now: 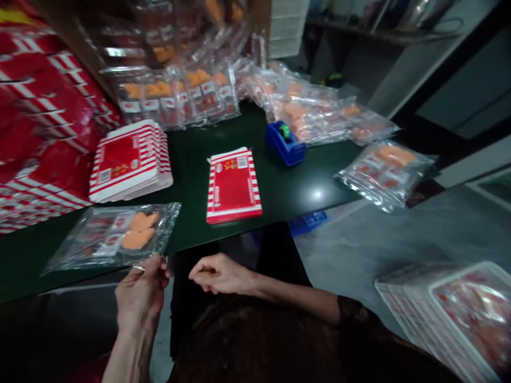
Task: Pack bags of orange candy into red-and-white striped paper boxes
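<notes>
My left hand (141,290) is below the table's near edge, fingers pinched on a thin clear strip, maybe tape or the bag's edge. Just above it lies a clear plastic bag (115,234) with orange pieces and small red packets. My right hand (217,274) hovers beside it, fingers curled loosely together, nothing visible in them. A flat red-and-white striped box (233,186) lies on the dark green table (191,154) ahead of my right hand. A blue tape dispenser (285,142) stands farther back.
A stack of flattened striped boxes (130,159) sits at the left, with piled red cartons (40,117) beyond. Several filled clear bags (311,106) crowd the back; one bag (383,173) overhangs the right edge. A white crate (459,314) stands on the floor at right.
</notes>
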Action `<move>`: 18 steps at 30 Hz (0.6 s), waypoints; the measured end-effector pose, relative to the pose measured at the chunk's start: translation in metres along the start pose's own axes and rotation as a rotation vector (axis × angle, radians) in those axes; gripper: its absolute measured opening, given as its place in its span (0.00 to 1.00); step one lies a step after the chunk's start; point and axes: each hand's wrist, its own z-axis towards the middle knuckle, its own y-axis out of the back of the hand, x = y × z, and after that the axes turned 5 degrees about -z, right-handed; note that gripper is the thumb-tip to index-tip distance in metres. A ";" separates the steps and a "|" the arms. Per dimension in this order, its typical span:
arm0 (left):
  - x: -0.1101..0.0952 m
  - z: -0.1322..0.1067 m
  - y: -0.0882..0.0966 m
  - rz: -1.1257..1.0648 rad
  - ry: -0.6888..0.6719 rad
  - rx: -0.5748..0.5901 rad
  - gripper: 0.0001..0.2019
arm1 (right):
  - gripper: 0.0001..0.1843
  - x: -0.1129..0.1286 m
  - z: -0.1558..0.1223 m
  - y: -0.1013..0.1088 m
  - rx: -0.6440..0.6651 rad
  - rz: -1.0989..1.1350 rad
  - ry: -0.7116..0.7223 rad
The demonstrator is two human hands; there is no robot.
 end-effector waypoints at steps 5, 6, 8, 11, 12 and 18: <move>-0.004 0.000 -0.016 0.054 -0.019 -0.018 0.11 | 0.07 -0.045 -0.061 0.072 -0.409 -0.075 -0.058; -0.006 0.001 -0.019 0.065 -0.017 -0.044 0.11 | 0.07 -0.055 -0.071 0.082 -0.470 -0.094 -0.065; -0.009 0.003 -0.023 0.089 -0.001 -0.072 0.09 | 0.07 -0.072 -0.084 0.091 -0.533 -0.134 -0.074; -0.011 0.004 -0.027 0.088 0.036 -0.079 0.09 | 0.08 -0.084 -0.089 0.086 -0.516 -0.199 -0.061; -0.011 0.004 -0.029 0.077 0.047 -0.076 0.09 | 0.09 -0.084 -0.087 0.082 -0.496 -0.225 -0.047; 0.002 -0.005 -0.035 0.025 0.084 0.064 0.09 | 0.12 -0.051 -0.070 0.066 -0.375 -0.415 0.093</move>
